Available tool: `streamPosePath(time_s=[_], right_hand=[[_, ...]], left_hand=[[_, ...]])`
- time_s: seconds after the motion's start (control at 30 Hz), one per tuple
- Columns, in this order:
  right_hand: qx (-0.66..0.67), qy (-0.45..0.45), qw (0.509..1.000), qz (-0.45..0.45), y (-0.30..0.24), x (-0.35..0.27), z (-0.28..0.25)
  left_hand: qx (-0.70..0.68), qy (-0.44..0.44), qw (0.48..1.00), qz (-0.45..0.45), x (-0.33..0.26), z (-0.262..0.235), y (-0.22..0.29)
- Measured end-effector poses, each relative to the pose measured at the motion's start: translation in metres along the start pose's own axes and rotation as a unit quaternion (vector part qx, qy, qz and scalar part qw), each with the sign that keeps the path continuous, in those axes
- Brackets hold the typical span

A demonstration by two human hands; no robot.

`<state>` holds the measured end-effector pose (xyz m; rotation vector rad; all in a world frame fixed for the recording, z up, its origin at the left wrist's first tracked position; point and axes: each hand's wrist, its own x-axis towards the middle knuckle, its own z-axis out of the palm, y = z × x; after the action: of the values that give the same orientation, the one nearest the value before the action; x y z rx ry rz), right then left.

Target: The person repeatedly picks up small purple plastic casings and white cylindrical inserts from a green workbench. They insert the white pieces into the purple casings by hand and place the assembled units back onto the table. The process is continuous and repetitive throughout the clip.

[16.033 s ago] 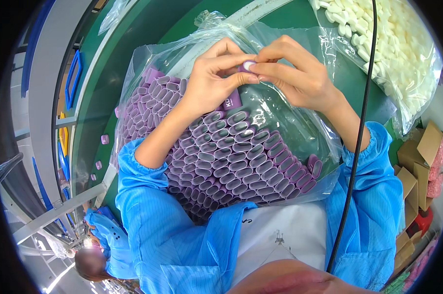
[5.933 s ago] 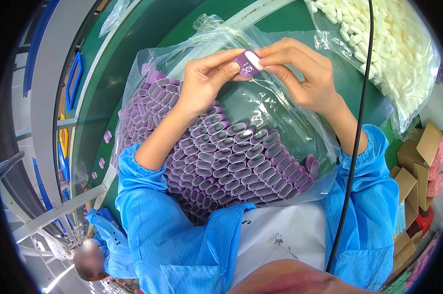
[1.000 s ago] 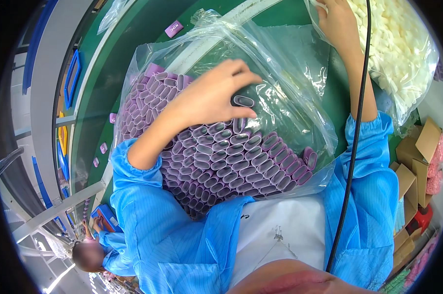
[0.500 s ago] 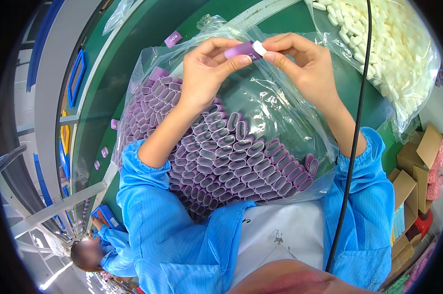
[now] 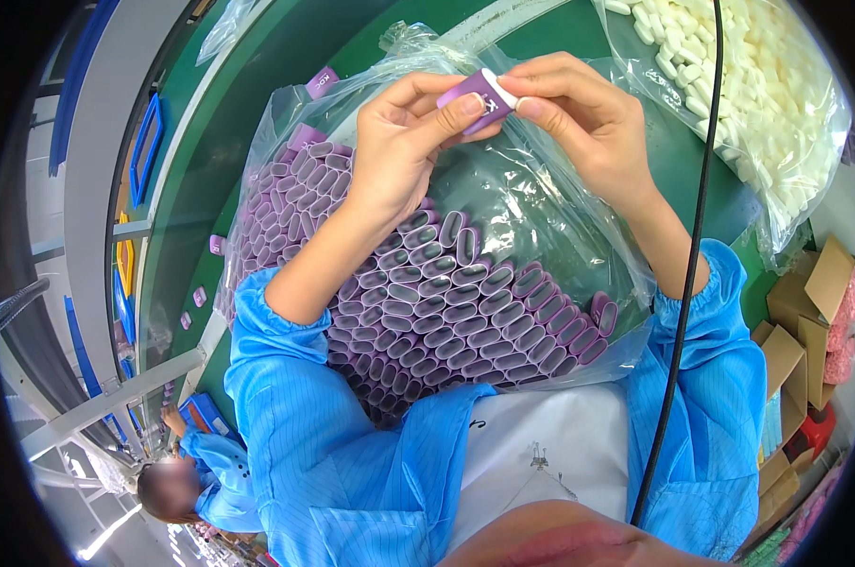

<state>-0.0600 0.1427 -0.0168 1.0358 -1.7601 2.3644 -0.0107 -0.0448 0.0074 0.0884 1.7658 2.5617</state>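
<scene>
Green table [image 5: 257, 123] behind: left hand [image 5: 399, 142] pinches a purple sleeve [image 5: 475, 94] while right hand [image 5: 579, 113] fingers press a white plug [image 5: 505, 93] in; seating it fully needs a straight push.

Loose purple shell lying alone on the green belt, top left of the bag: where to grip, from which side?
Pinch the purple shell across its two long flat sides, coming from above. It lies flat and alone on the green belt, apart from the bag, so both sides look free.

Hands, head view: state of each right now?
Left hand: closed, pinching the purple sleeve by thumb and fingers.
Right hand: closed, fingertips on the white plug at that sleeve's end.
</scene>
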Motion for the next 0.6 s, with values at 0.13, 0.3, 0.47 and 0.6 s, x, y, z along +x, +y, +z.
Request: streamPosePath(time_s=[0.13,0.3,0.47,0.6], right_hand=[[-0.053,-0.008,0.998,-0.040,0.003,-0.003,-0.001],[-0.126,0.010,0.985,-0.121,0.007,-0.008,0.007],[-0.084,0.038,0.989,-0.113,0.008,-0.010,0.013],[-0.132,0.028,0.982,-0.133,0.008,-0.011,0.010]], left_hand=[[0.054,0.004,0.998,0.020,-0.001,0.000,-0.005],[0.001,0.040,0.998,0.047,-0.008,0.012,-0.006],[0.059,0.023,0.996,0.067,-0.006,0.007,-0.003],[0.136,0.008,0.987,0.091,-0.005,0.008,0.001]])
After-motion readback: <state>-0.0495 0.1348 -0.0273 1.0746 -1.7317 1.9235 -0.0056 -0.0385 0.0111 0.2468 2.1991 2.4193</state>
